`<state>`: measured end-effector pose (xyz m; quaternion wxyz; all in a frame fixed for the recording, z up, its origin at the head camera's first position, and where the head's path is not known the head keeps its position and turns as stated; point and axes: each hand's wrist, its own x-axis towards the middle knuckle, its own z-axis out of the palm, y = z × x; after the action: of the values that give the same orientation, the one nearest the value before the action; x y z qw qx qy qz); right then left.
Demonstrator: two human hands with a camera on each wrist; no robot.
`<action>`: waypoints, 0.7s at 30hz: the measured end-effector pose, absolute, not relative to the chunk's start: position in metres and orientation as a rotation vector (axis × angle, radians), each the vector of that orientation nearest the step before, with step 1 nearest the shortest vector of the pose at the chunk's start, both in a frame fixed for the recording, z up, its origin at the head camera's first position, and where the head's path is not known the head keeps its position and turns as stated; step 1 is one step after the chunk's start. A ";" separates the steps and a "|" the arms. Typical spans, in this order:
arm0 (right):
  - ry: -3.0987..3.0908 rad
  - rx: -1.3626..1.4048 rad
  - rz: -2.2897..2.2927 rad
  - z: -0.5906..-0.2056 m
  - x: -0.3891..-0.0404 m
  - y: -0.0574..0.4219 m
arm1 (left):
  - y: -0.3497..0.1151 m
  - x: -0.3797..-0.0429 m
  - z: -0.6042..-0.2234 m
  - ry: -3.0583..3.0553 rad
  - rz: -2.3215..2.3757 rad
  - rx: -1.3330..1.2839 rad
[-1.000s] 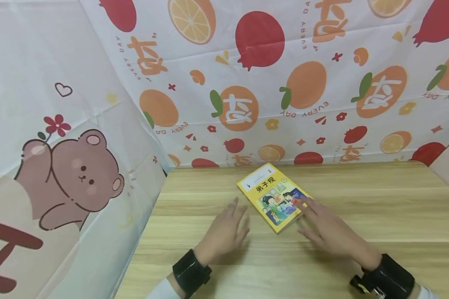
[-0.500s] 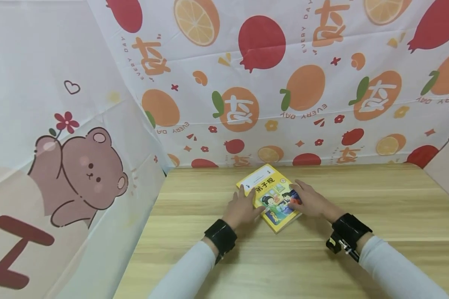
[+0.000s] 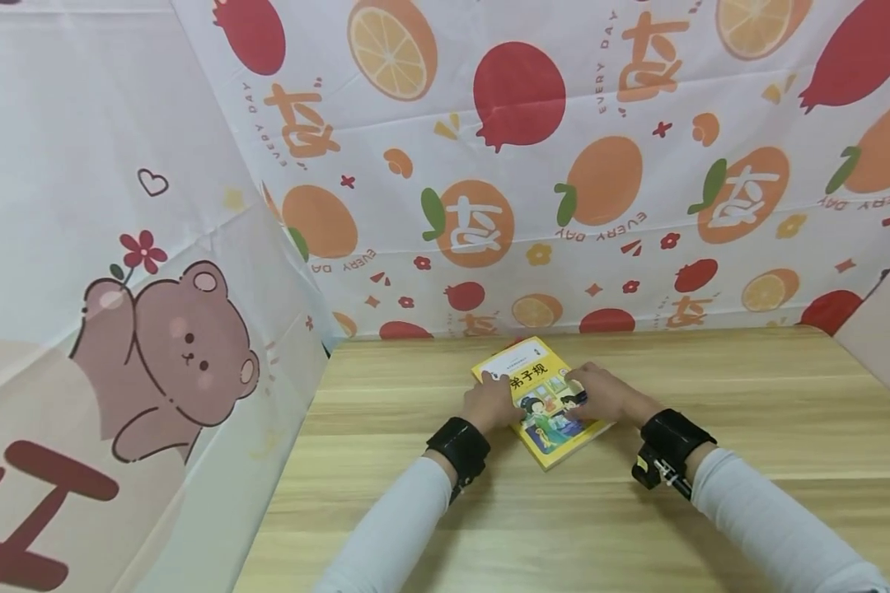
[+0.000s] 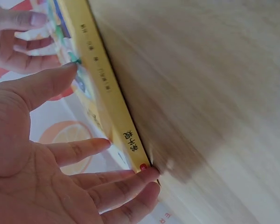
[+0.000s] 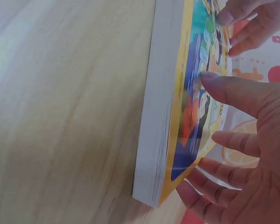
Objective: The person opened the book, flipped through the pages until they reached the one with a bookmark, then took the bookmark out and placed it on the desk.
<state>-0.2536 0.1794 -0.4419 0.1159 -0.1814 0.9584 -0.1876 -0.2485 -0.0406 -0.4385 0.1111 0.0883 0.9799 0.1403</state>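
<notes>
A yellow paperback book [image 3: 545, 441] with an illustrated cover and black Chinese characters lies angled on the table. My left hand [image 3: 491, 403] holds its spine side, thumb over the cover and fingertips along the spine [image 4: 107, 88], as the left wrist view shows. On the opposite side, my right hand [image 3: 597, 393] grips the book too, its thumb [image 5: 214, 81] on the picture and the other fingers around the upper edge. White page edges [image 5: 156, 107] face the right wrist camera. The underside of the book is hidden.
The wooden table [image 3: 386, 461] ends at a fruit-printed cloth [image 3: 534, 189] hanging behind it. A bear-printed cloth [image 3: 193, 354] hangs on the left. A small red patch [image 3: 508, 346] shows past the book's top edge. Black bands [image 3: 458, 446] circle both wrists.
Both hands have come in from either side of the book and taken hold of it, thumbs on the cover. The head view has shifted slightly, and a red patch now shows behind the book.
</notes>
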 end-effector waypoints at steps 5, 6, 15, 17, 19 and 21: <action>2.780 -0.453 -0.549 -0.442 -0.233 0.179 | -0.044 -0.247 -0.438 2.810 0.388 0.343; 2.780 -0.447 -0.552 -0.442 -0.227 0.179 | -0.045 -0.246 -0.438 2.798 0.369 0.374; 2.866 -0.647 -0.407 -0.446 -0.178 0.178 | -0.058 -0.227 -0.435 2.691 0.254 0.554; 2.860 -0.672 -0.396 -0.445 -0.168 0.177 | -0.060 -0.221 -0.433 2.671 0.220 0.595; 2.855 -0.684 -0.400 -0.444 -0.159 0.177 | -0.062 -0.214 -0.432 2.658 0.191 0.638; 2.848 -0.697 -0.407 -0.443 -0.151 0.176 | -0.064 -0.208 -0.433 2.655 0.179 0.672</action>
<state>-0.1506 0.1759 -0.4432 0.0904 -0.2344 0.9582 -0.1370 -0.2081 -0.0640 -0.4327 0.1971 0.2401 0.9484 0.0639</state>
